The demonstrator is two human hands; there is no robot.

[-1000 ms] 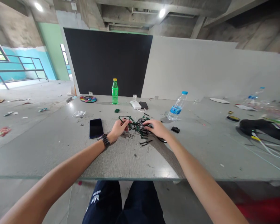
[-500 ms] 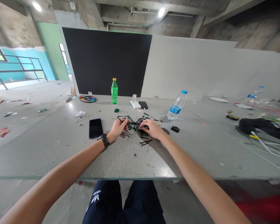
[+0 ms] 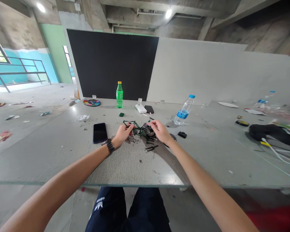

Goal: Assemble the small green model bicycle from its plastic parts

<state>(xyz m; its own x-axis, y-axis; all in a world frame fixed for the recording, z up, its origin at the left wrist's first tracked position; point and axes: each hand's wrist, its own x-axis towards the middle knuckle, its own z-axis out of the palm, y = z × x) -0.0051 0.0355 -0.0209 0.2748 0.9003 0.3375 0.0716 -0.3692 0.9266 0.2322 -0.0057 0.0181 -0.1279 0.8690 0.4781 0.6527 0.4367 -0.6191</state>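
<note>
On the grey table (image 3: 120, 167), my left hand (image 3: 122, 133) pinches the green model bicycle frame (image 3: 132, 123) near its left part. My right hand (image 3: 159, 130) is over the small parts to the right of the frame, its thumb and fingers pressed together; what they hold, if anything, is too small to make out. Beneath and beside it lie a dark spoked wheel (image 3: 147, 126) and a second wheel (image 3: 172, 137), partly hidden by the hand. Thin black pieces (image 3: 151, 148) rest nearer the table's front edge.
A phone (image 3: 100, 132) lies left of my left hand. Behind stand a green bottle (image 3: 119, 96) and a white power bank (image 3: 140, 108). To the right are a tilted water bottle (image 3: 183, 111), a black block (image 3: 182, 134), tape (image 3: 242, 123) and cables (image 3: 277, 151).
My right hand has moved slightly up and to the right, uncovering more dark parts. My left hand stays on the green frame. The whole view has shifted slightly.
</note>
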